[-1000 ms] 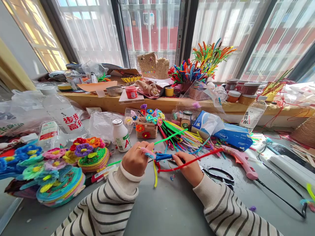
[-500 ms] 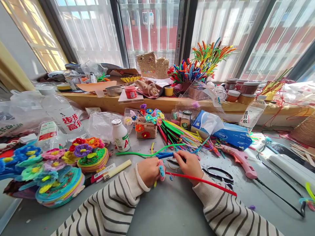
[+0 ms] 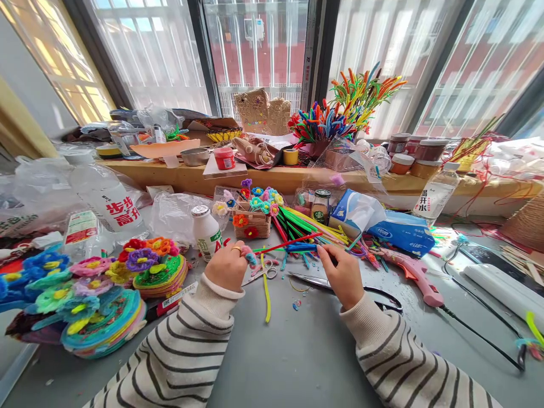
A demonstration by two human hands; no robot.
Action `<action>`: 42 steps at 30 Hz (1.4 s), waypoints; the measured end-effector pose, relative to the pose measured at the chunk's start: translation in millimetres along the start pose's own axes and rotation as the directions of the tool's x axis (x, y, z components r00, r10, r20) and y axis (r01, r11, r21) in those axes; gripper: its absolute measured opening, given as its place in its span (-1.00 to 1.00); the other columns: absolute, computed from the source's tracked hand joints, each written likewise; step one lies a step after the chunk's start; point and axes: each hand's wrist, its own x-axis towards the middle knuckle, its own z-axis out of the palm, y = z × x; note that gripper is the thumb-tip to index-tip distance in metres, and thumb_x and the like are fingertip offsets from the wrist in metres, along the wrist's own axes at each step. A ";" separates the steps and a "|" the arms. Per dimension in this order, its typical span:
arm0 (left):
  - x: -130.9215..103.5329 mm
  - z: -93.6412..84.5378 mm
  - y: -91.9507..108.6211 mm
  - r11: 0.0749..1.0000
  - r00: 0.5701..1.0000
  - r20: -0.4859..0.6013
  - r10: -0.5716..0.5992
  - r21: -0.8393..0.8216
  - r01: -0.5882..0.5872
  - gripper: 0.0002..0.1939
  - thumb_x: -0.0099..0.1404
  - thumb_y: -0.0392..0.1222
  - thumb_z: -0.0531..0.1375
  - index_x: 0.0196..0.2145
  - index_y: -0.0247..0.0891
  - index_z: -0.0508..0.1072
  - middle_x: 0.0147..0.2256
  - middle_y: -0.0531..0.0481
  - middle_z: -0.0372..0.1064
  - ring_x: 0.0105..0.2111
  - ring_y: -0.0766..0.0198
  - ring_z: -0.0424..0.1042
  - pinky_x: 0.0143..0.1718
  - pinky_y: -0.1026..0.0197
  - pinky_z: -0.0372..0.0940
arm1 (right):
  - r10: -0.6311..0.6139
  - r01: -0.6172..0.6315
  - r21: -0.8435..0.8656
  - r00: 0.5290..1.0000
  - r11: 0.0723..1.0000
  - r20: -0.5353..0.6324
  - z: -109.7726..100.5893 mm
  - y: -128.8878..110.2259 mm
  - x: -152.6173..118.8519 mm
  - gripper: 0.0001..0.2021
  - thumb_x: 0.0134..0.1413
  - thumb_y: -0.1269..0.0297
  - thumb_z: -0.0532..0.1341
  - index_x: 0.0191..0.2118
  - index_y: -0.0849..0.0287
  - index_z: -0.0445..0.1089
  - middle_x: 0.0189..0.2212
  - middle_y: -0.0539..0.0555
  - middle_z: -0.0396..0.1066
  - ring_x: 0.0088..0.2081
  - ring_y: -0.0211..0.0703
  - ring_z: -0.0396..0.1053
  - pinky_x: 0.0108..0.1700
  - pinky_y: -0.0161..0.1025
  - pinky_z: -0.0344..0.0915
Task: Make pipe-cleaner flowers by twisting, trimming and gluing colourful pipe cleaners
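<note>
My left hand [image 3: 232,265] is closed around one end of a red pipe cleaner [image 3: 293,241], which slants up to the right. A fuzzy pink and blue band sits on its finger. My right hand [image 3: 343,275] pinches the end of short blue pipe cleaners [image 3: 301,247] above the table. Between the hands, a green pipe cleaner [image 3: 274,248] passes near the red one. Below lie small scissors [image 3: 267,271] with a yellow pipe cleaner [image 3: 267,297] across them. Large black-handled scissors [image 3: 385,294] lie partly beneath my right hand.
Fuzzy flowers on round coasters [image 3: 102,323] stand at left, near a white bottle [image 3: 206,229]. Behind are a small flower basket [image 3: 253,229] and a heap of pipe cleaners [image 3: 304,224]. A pink glue gun [image 3: 419,275] with its cord and a blue tissue pack [image 3: 399,232] lie right.
My left hand has moved up and left, swinging the red pipe cleaner from down-right to up-right. My right hand has shifted slightly right. The small scissors and yellow pipe cleaner are now uncovered.
</note>
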 end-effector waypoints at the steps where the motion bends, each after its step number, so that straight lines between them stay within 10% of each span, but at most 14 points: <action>1: -1.7 2.6 0.1 0.999 0.995 0.091 -0.027 0.025 0.025 -0.71 0.06 -0.41 -0.06 -0.69 -0.28 0.33 -0.60 -0.05 0.29 -0.55 0.26 0.26 -0.56 0.25 0.09 | 0.001 -0.001 -0.006 1.000 1.000 -0.013 0.3 0.6 -0.3 -0.75 -0.02 0.24 -0.04 -0.52 0.23 0.29 -0.64 -0.01 0.25 -0.57 -0.30 0.15 -0.50 -0.40 0.05; 9: -14.5 20.9 -9.7 0.983 0.919 0.351 -0.181 0.086 0.160 -0.77 0.00 -0.44 -0.03 -0.66 -0.33 0.36 -0.54 -0.14 0.29 -0.44 0.15 0.29 -0.55 0.22 0.11 | -0.015 0.015 0.056 1.000 0.998 -0.010 2.6 -3.5 -5.9 -0.76 -0.02 0.25 -0.04 -0.51 0.23 0.28 -0.64 -0.02 0.24 -0.58 -0.31 0.15 -0.52 -0.42 0.05; 17: 2.5 -3.8 17.6 0.931 0.984 -0.178 0.013 -0.356 -0.077 -0.69 0.12 -0.40 -0.16 -0.20 -0.32 0.22 -0.31 -0.11 0.29 -0.30 0.27 0.26 -0.26 0.20 0.19 | -0.103 0.080 0.148 0.983 0.986 0.153 7.2 -15.1 -11.9 -0.76 0.00 0.26 -0.05 -0.52 0.23 0.27 -0.63 -0.01 0.24 -0.57 -0.31 0.15 -0.51 -0.40 0.06; 22: 1.3 -0.9 43.8 0.759 0.960 -0.187 0.208 -0.588 -0.279 -0.72 0.12 -0.28 -0.09 -0.19 -0.38 0.17 -0.27 -0.16 0.28 -0.24 0.23 0.23 -0.24 0.18 0.19 | -0.214 0.158 0.209 0.937 0.965 0.276 10.2 -25.4 -19.8 -0.76 0.01 0.28 -0.06 -0.49 0.22 0.28 -0.61 0.01 0.26 -0.56 -0.30 0.17 -0.50 -0.39 0.08; 28: -7.0 16.6 41.8 0.667 0.961 0.027 0.274 -0.726 -0.170 -0.75 0.08 -0.42 -0.16 -0.46 -0.28 0.27 -0.41 -0.08 0.29 -0.36 0.28 0.26 -0.29 0.18 0.20 | -0.255 0.193 0.208 0.909 0.959 0.329 7.5 -25.4 -18.1 -0.77 0.00 0.29 -0.05 -0.46 0.22 0.30 -0.61 0.01 0.26 -0.58 -0.31 0.13 -0.51 -0.39 0.07; 42: -5.6 7.8 39.5 0.549 0.981 0.026 0.194 -0.831 -0.087 -0.80 0.13 -0.31 -0.17 -0.39 -0.30 0.21 -0.48 -0.05 0.24 -0.48 0.31 0.25 -0.45 0.25 0.22 | -0.198 -0.035 0.407 0.833 0.913 0.516 1.0 -24.5 -9.6 -0.80 -0.02 0.24 -0.02 -0.40 0.24 0.25 -0.64 -0.07 0.11 -0.60 -0.37 0.02 -0.57 -0.42 0.00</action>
